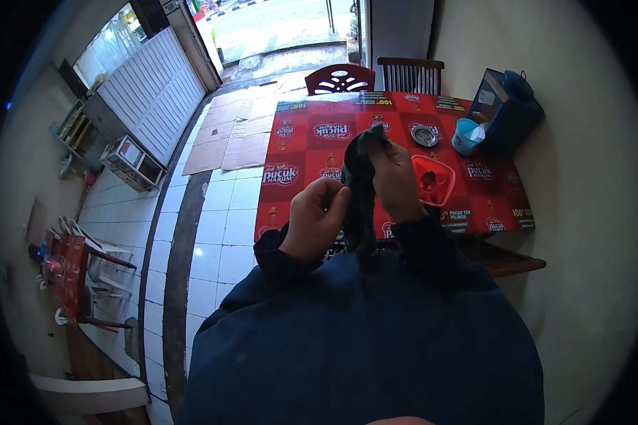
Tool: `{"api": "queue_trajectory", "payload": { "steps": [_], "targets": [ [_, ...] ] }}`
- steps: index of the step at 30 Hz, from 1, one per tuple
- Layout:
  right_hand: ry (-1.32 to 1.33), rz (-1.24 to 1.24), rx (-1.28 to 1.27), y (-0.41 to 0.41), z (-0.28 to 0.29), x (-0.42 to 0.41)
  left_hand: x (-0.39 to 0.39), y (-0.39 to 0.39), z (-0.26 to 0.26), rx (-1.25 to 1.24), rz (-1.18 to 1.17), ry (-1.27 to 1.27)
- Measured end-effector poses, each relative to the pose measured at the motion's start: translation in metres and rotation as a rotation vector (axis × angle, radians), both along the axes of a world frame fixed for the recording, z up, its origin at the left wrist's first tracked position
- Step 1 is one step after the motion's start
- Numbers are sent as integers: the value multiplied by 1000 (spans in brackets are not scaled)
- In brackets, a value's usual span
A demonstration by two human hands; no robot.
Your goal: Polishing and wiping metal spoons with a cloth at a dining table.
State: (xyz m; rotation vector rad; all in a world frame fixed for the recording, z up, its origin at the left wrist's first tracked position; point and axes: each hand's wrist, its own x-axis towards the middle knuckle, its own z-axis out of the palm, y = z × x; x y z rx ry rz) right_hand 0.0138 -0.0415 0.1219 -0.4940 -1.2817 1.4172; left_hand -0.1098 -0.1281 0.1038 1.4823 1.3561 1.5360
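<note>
A dark green cloth (pixel 362 212) hangs in front of my chest, above the near part of a table. My right hand (pixel 396 178) grips its upper end, bunched over a dark object with a rounded edge (pixel 352 151). What that object is, I cannot tell, as cloth and fingers cover most of it. On the other side, my left hand (pixel 319 215) pinches the dark edge between thumb and forefinger. Just right of my right hand, a red plastic holder (pixel 445 186) with round openings rests on the printed red tablecloth (pixel 303 154).
A metal ashtray (pixel 424 136) and a light-blue cup (pixel 463 141) with white paper stand farther back. Against the right wall is a dark blue box (pixel 515 119). Two chairs (pixel 340 79) face the far edge. Flattened cardboard (pixel 228 133) covers floor tiles toward the doorway.
</note>
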Motion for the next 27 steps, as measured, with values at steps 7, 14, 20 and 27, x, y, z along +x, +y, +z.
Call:
{"api": "queue_trajectory", "payload": {
  "steps": [7,14,20,27],
  "targets": [
    [-83,119,-252,-24,-3,-6,2,2,4,-53,-113,-74],
    [-309,109,-154,-24,1,2,-25,6,31,30,4,287],
    [-343,158,-46,-25,-10,-2,-39,25,50,71,36,492],
    [-507,155,-26,-35,-9,14,-53,43,53,110,93,260]
  ]
}}
